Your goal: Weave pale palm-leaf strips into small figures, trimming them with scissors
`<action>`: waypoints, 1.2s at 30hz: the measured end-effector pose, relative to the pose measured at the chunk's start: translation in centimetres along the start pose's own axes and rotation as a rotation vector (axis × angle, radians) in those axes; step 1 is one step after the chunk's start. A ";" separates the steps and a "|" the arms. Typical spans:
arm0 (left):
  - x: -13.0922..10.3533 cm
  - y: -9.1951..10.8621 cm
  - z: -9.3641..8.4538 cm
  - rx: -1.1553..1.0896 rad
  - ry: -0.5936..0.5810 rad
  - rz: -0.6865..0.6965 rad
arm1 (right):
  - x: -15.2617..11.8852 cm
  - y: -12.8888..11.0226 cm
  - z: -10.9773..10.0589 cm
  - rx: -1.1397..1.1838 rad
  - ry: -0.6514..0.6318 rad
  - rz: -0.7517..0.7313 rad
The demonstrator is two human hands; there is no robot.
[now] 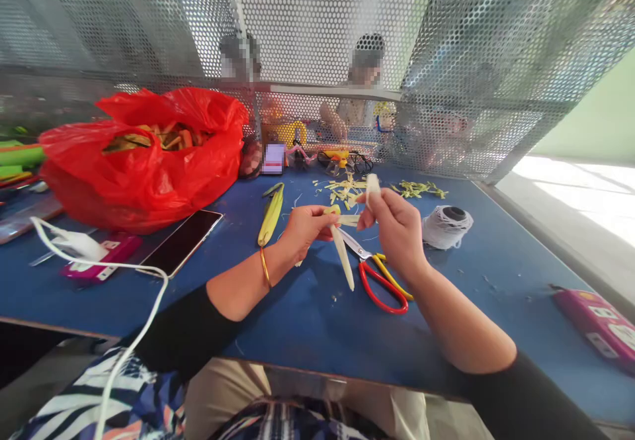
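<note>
Your left hand (303, 229) pinches a pale-yellow, husk-like bundle (335, 209), its cream tail (343, 259) hanging below the fingertips. Right hand (399, 223) grips a whitish flat strip (373, 185), perhaps for tension. Red-and-yellow-handled steel scissors (366, 254) lie beneath your fingers, likely for quick reach; white thread spool (446, 231), right of right-hand fingers.

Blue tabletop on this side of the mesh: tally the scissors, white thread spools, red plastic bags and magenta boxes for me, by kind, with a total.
Scissors: 1
White thread spool: 1
Red plastic bag: 1
Magenta boxes: 2
Total: 5
</note>
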State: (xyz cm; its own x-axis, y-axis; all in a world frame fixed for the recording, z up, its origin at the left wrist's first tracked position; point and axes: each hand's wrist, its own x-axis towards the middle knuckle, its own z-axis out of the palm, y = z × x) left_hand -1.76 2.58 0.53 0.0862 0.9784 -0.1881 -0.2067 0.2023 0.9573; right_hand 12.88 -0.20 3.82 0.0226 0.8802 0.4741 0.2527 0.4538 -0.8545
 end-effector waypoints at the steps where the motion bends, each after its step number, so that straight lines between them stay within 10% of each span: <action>1: 0.0 0.0 0.0 -0.003 -0.003 0.006 | 0.2 0.1 -0.1 -0.048 -0.056 0.066; 10: -0.1 0.0 0.1 0.017 -0.038 0.027 | 0.5 1.3 -0.1 -0.306 -0.318 0.366; 36: -1.5 -0.1 0.9 0.280 -0.159 0.136 | 0.7 2.2 0.0 -0.284 -0.152 0.296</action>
State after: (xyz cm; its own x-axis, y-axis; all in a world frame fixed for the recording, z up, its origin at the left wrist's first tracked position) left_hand -0.98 1.08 0.90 0.2317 0.9720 -0.0391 0.0470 0.0289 0.9985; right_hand 13.49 1.45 2.28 -0.0037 0.9867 0.1626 0.5131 0.1415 -0.8466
